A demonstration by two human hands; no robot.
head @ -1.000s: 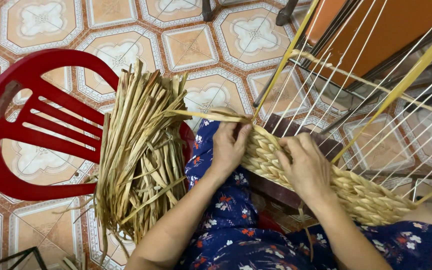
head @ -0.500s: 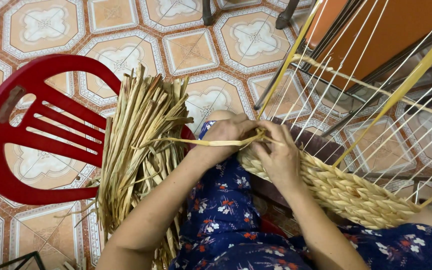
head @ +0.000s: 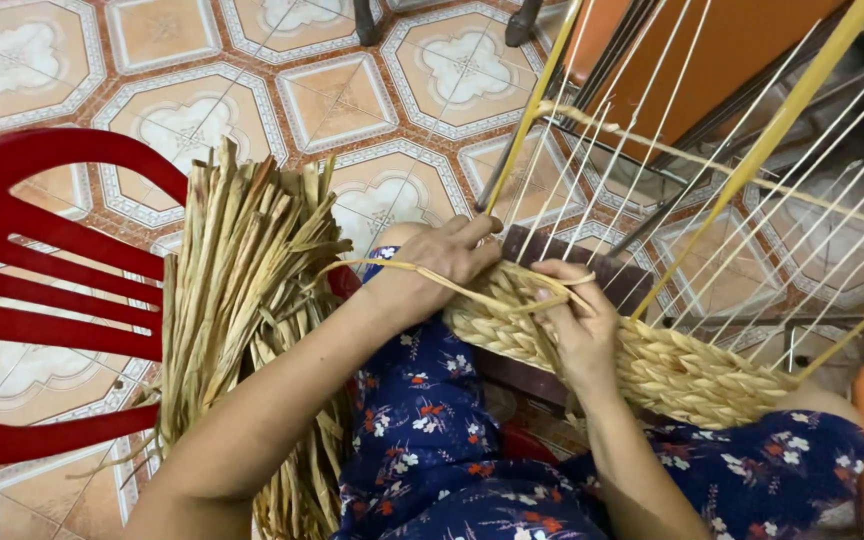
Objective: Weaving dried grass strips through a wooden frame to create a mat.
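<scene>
light: even, soft indoor | shadows: faint | glare: none | focus: sharp, slight blur at edges

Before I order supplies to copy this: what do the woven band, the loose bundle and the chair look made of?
The woven band looks like dried plant fibre, matte straw-yellow, in plaited ridges. The loose bundle seems the same dry flat strips, frayed at the tips. The red chair looks like moulded plastic, smooth and slightly glossy.

Probably a home weaving spot: patterned floor tiles (head: 182,110), a red plastic chair (head: 42,270), dried reeds (head: 242,300), loom strings (head: 692,170).
</scene>
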